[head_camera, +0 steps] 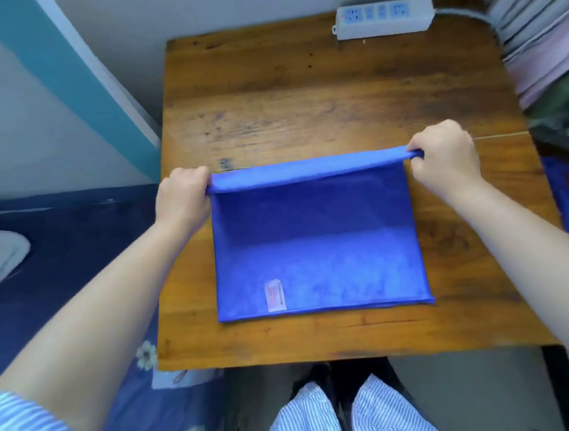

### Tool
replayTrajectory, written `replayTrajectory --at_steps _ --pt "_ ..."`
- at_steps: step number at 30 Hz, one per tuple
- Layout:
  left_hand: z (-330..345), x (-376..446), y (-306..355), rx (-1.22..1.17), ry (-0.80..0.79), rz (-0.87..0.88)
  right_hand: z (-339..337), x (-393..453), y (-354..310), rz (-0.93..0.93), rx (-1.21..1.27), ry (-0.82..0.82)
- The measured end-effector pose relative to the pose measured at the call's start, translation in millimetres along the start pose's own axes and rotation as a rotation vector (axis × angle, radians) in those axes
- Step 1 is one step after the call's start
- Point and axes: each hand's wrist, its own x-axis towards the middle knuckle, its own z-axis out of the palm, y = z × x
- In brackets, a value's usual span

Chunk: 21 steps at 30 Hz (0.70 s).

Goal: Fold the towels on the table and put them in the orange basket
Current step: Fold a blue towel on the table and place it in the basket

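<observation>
1. The left hand [182,198] pinches the far left corner of the blue towel [321,274], fingers curled round the soft edge; the right hand [443,160] grips the far right corner the same way, knuckles up.
2. Between the two hands the towel's far edge is lifted off the table and pulled taut into a straight, rounded roll of cloth, casting a shadow on the part below it.
3. The rest of the towel lies flat as a near-square sheet of fine, plush microfibre, its near edge straight and parallel to the near edge of the wooden table [299,86].
4. A small white label [275,295] sits on the towel near its front edge, left of centre.
5. The table is glossy brown wood with dark grain streaks and knots.
6. Beyond the towel, at the table's far right corner, lies a long white plastic power strip [383,17] with blue sockets.
</observation>
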Motion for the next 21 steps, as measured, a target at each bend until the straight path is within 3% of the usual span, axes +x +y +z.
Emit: replayTrajectory --at_steps 6,21 --pt "1 -81 -7 -0.053 0.111 0.145 -8 -84 -3 -0.027 0.008 0.042" --pt "40 -157 -12 0.036 0.086 0.349 17 -167 3 -0.156 0.163 0.002"
